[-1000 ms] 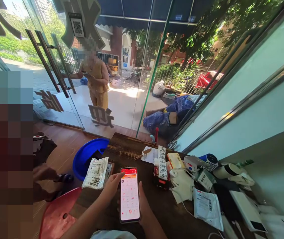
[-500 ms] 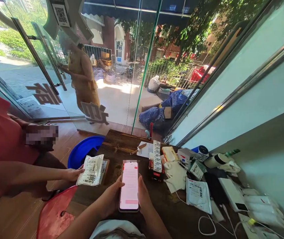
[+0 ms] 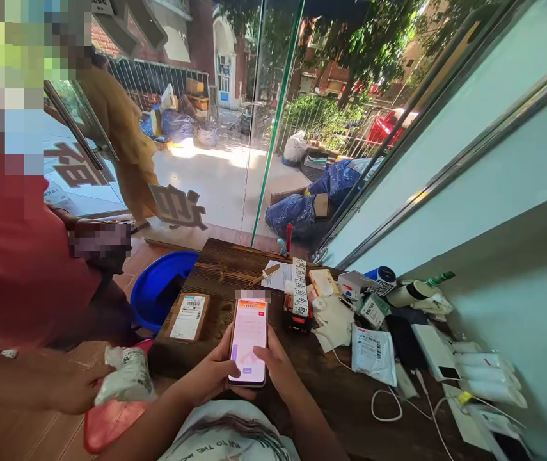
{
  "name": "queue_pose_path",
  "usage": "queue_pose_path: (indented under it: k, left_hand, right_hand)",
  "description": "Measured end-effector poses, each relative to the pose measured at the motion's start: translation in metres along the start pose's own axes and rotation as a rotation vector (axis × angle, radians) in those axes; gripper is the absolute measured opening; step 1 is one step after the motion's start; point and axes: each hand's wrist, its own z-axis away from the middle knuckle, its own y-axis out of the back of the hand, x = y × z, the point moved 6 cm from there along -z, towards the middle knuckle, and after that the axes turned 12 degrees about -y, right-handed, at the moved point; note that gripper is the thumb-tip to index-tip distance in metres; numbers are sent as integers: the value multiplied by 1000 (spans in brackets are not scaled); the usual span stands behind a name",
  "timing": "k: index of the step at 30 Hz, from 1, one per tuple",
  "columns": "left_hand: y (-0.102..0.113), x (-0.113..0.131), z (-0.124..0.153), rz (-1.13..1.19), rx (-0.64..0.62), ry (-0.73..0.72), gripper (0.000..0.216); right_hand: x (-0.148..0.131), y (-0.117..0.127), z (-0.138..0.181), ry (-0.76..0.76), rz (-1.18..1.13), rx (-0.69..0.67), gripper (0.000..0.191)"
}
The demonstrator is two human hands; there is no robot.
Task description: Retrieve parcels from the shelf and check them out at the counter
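Note:
A smartphone [image 3: 247, 336] with a lit pink and white screen is held upright between both hands, over the near edge of a dark wooden table [image 3: 228, 272]. My left hand [image 3: 218, 368] wraps its left side, thumb near the bottom of the screen. My right hand [image 3: 276, 358] grips the right side, its thumb bent over the screen. Left of the phone lies a small brown parcel [image 3: 189, 317] with a white label. To the right stands a label printer [image 3: 298, 319] with a strip of numbered labels [image 3: 301, 288] on it.
A person in red at the left holds a white plastic parcel [image 3: 126, 376] over a red stool [image 3: 114, 426]. Beside the table is a blue tub [image 3: 158, 282]. A white parcel [image 3: 373, 355], a cable [image 3: 387, 406] and a power bank [image 3: 434, 352] lie right. Glass doors stand ahead.
The person in red has taken the white parcel off the table, leftward, uncovering the brown one. My right thumb has moved onto the screen, whose display differs. Someone in yellow has moved to the door.

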Motion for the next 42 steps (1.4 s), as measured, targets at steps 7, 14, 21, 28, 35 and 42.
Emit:
queue_pose_path:
  k: [7, 14, 21, 28, 35, 42]
  left_hand:
    - [3, -2, 2, 75, 26, -12, 118]
    - [2, -2, 6, 21, 32, -36, 114]
    - [2, -3, 7, 18, 23, -41, 120]
    - [2, -6, 8, -50, 10, -24, 122]
    - [2, -7, 13, -20, -47, 0, 117]
    - [-4, -2, 18, -31, -53, 1, 116]
  right_hand:
    - [-9, -11, 13, 59, 170, -81, 68]
    - [-13, -18, 16, 116, 186, -88, 68]
    - [3, -10, 12, -30, -41, -25, 67]
    - [4, -7, 18, -15, 7, 27, 54]
    - [-1, -11, 15, -15, -114, 45, 49]
    - [-13, -12, 14, 32, -96, 99, 34]
